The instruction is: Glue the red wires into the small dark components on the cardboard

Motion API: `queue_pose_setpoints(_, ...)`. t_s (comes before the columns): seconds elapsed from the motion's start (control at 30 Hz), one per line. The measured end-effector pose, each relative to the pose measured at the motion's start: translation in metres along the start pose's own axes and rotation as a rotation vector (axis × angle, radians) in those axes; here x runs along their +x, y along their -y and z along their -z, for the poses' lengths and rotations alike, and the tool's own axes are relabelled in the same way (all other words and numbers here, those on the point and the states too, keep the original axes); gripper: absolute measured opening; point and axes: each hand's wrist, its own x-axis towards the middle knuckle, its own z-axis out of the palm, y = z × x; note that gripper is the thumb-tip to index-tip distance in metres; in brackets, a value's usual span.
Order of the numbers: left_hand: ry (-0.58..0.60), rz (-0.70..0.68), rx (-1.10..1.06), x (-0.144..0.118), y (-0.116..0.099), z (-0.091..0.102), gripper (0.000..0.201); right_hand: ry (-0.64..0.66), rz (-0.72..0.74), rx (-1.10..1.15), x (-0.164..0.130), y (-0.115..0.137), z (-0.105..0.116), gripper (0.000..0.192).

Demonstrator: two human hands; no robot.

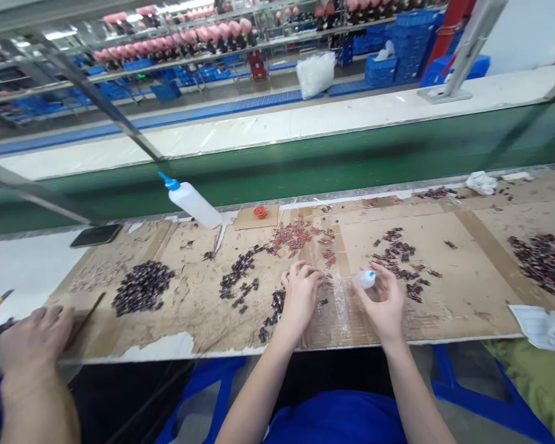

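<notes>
My right hand (pixel 385 302) is closed around a small white squeeze bottle (pixel 362 280) with a blue tip, held just above the cardboard. My left hand (pixel 300 293) rests low over the cardboard with its fingers bent together; whatever its fingertips hold is hidden or too small to make out. Beyond it lies a loose pile of small red parts (pixel 292 237). Small dark parts (pixel 276 307) lie against its left side. To the right of the bottle is a scatter of dark and red pieces (pixel 398 251).
Cardboard (pixel 198 314) covers the bench. A large squeeze bottle (pixel 195 203), a red cap (pixel 260 212) and a phone (pixel 95 235) stand or lie toward the back. A co-worker's hand (pixel 34 336) is at left, near a dark pile (pixel 142 288). Another pile (pixel 543 264) lies far right.
</notes>
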Motion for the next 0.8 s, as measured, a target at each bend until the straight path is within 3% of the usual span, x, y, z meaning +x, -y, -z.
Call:
queue_pose_setpoints(0.13, 0.033, -0.047, 0.066, -0.002, 0.008, -0.008, 0.023, 0.014, 0.1, -0.153, -0.006, 0.0, -0.003, 0.058)
queue_pose_setpoints(0.3, 0.066, -0.069, 0.142, -0.007, 0.014, -0.009, 0.017, -0.226, 0.415, -0.434, -0.018, 0.014, -0.004, 0.068)
queue_pose_setpoints(0.47, 0.066, -0.147, 0.134, -0.011, 0.014, -0.009, 0.021, -0.332, 0.584, -0.435, -0.033, 0.028, -0.006, 0.058)
queue_pose_setpoints(0.63, 0.053, -0.155, 0.119, -0.01, 0.013, -0.01, 0.018, -0.22, 0.62, -0.362, -0.046, 0.036, -0.01, 0.035)
queue_pose_setpoints(0.8, 0.091, -0.11, 0.06, -0.009, 0.011, 0.0, 0.023, 0.008, 0.462, -0.349, -0.053, 0.027, -0.017, 0.012)
